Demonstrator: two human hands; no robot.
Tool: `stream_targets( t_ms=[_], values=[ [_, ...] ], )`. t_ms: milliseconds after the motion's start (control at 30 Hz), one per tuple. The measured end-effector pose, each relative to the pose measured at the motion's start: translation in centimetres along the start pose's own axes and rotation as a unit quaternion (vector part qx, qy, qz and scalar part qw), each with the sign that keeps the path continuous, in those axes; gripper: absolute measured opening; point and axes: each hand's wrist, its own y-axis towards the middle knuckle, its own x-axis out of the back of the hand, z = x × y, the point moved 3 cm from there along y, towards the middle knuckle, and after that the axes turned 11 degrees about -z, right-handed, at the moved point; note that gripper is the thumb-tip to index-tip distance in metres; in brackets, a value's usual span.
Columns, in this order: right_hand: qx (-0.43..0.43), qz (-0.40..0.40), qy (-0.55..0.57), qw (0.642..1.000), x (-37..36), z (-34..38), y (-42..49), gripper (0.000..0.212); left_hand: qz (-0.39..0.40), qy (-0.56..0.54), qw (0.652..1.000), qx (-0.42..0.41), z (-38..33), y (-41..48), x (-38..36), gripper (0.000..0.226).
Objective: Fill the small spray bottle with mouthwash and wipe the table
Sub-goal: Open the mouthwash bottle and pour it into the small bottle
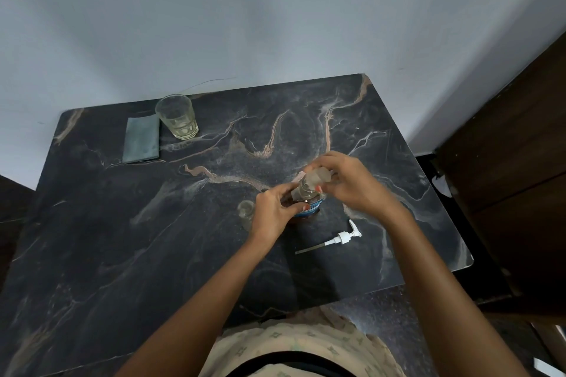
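1. Nearest, flat on the tabletop (122,254): one white pump head (342,237), spout toward the far right, tube trailing to the near left.
2. Next, one mouthwash bottle (311,210), upright, blue label, with the left grip (271,213) curled round its top.
3. Just above it, one small spray bottle (307,184), clear and tilted. Long axis from near left up to far right, right grip (352,180) clamped on the upper end, contents not discernible.
4. Far left: one glass (177,116), upright, a little pale yellow liquid at the bottom. Just beside it, one folded grey-green cloth (142,139).
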Motion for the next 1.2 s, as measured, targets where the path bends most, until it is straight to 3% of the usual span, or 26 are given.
stream_targets(
  t_ms=[167,300,533,1033,1200],
  values=[
    [-0.068,-0.08,0.073,0.992,1.2,-2.3,-0.5,0.051,0.002,-0.003,1.0,0.003,0.1,0.0,0.0,0.049],
    [-0.131,-0.144,0.115,0.974,0.9,-5.4,-1.2,0.035,0.008,0.004,1.0,0.006,0.0,0.0,-0.1,0.051],
    [-0.22,-0.207,0.051,0.952,-1.7,-11.8,-3.3,0.022,0.002,0.012,1.0,0.004,-0.1,0.0,0.1,0.05],
    [-0.255,-0.238,0.015,0.937,-4.9,-16.7,-5.3,0.037,0.008,0.014,1.0,0.019,0.1,0.1,-0.1,0.053],
    [-0.22,-0.242,-0.009,0.945,-4.3,-15.5,-5.2,0.056,0.002,0.016,1.0,0.013,0.1,0.0,-0.1,0.053]
  ],
)
